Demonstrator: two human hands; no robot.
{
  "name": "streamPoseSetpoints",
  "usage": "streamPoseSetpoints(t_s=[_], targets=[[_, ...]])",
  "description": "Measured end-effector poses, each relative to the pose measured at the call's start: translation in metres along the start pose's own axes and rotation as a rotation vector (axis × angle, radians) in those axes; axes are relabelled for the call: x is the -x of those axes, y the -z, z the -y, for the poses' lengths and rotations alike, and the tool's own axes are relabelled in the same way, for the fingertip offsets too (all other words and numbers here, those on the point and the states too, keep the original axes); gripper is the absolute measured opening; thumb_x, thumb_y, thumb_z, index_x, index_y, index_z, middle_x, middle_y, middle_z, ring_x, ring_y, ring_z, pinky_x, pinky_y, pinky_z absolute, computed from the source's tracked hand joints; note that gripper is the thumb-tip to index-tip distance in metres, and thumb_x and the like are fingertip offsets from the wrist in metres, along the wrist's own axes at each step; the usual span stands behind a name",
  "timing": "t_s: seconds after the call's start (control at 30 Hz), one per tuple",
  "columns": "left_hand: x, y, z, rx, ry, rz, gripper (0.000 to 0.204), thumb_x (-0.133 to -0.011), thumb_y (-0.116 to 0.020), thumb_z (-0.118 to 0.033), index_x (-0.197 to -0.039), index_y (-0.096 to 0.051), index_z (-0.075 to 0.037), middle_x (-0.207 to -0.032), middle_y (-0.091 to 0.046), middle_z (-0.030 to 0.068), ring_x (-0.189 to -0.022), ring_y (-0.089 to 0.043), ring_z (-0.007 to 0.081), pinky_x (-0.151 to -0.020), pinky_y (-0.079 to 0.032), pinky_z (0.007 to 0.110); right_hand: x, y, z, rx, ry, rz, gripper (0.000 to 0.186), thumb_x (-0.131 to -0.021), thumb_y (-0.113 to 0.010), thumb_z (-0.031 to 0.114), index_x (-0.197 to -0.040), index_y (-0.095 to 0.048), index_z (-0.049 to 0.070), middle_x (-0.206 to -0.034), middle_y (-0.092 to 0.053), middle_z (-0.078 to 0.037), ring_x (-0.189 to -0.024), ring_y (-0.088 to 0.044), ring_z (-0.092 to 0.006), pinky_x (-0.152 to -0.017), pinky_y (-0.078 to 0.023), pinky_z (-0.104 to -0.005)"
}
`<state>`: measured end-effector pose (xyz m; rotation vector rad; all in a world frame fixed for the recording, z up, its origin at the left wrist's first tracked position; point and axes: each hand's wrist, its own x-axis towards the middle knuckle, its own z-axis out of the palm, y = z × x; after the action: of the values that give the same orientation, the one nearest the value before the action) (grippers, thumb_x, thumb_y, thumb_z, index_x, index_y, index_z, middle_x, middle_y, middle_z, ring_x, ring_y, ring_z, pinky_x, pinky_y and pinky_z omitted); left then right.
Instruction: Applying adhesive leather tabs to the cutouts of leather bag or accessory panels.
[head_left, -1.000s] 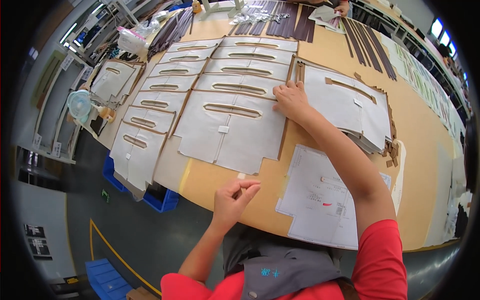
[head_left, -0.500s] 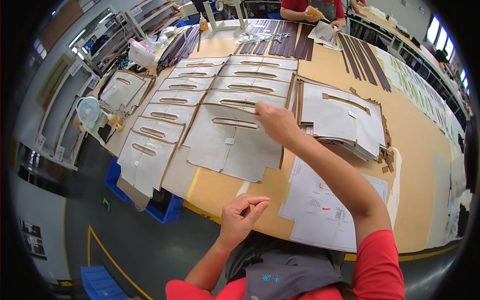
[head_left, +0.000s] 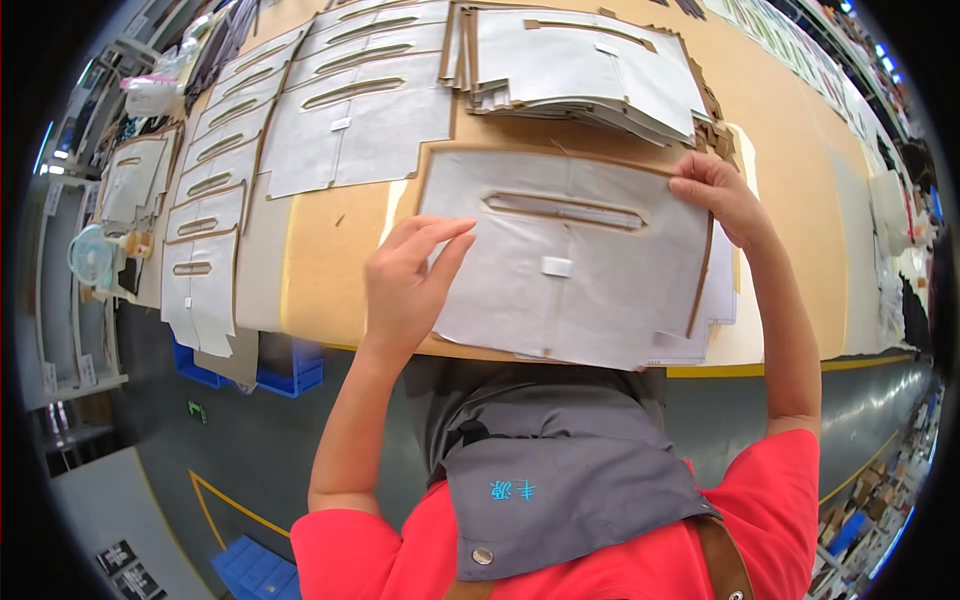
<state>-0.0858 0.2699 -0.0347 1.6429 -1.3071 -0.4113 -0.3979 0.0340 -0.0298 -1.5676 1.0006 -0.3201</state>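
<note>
Spreading across the view, the table [head_left: 800, 220] is occupied at its upper left by rows of overlapping panels [head_left: 370, 140]; beside them a stack [head_left: 560, 65] is placed. Near the close edge, one white panel [head_left: 600, 285] is located partly over a printed sheet [head_left: 720, 295]. With the right forearm raised almost straight, its upper right corner is pinched by the right hand [head_left: 715, 195], between thumb and bent fingers. The left hand [head_left: 408, 275] is held half-opened at the left side, fingers curved, thumb apart; nothing gripped is seen, and whether the panel is touched cannot be told.
</note>
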Motion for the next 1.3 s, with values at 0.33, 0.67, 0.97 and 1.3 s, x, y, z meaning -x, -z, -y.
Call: streamPoseSetpoints(t_s=[0.33, 0.67, 0.97, 1.3], targets=[[0.009, -0.063, 0.041, -0.323, -0.198, 0.103, 0.014, -0.088, -0.072, -0.014, -0.102, -0.072, -0.010, -0.100, -0.067, 0.0038, -0.070, -0.067, 0.0220, -0.060, -0.053, 0.034, 0.053, 0.017, -0.046, 0.021, -0.175, -0.365, 0.032, -0.090, -0.071, 0.015, -0.120, -0.062, 0.006, -0.084, -0.061, 0.002, -0.078, -0.054, -0.0048, -0.067, -0.043, -0.0212], [0.000, -0.074, 0.029, -0.381, -0.178, 0.123, 0.020, -0.089, -0.071, -0.011, -0.109, -0.071, -0.014, -0.102, -0.066, 0.0039, -0.068, -0.065, 0.0205, -0.059, -0.052, 0.033, 0.068, 0.017, -0.075, 0.152, 0.022, -0.548, 0.047, -0.093, -0.066, 0.007, -0.137, -0.051, 0.002, -0.078, -0.056, 0.002, -0.074, -0.052, -0.0069, -0.070, -0.043, -0.0222], [-0.003, -0.083, 0.031, -0.521, -0.292, 0.185, 0.030, -0.083, -0.071, -0.005, -0.109, -0.071, -0.021, -0.097, -0.059, -0.0019, -0.064, -0.062, 0.0183, -0.051, -0.050, 0.033, 0.064, 0.022, -0.088, 0.191, -0.021, -0.583, 0.052, -0.090, -0.069, 0.008, -0.139, -0.051, 0.003, -0.078, -0.052, 0.003, -0.074, -0.050, -0.0076, -0.072, -0.044, -0.0223], [0.001, -0.085, 0.031, -0.597, -0.289, 0.206, 0.035, -0.085, -0.071, -0.006, -0.116, -0.071, -0.024, -0.100, -0.057, -0.0033, -0.056, -0.052, 0.0122, -0.048, -0.045, 0.030, 0.057, 0.020, -0.084, 0.209, -0.024, -0.604, 0.052, -0.089, -0.071, 0.009, -0.138, -0.053, 0.004, -0.078, -0.051, 0.003, -0.073, -0.048, -0.0074, -0.072, -0.044, -0.0221]])
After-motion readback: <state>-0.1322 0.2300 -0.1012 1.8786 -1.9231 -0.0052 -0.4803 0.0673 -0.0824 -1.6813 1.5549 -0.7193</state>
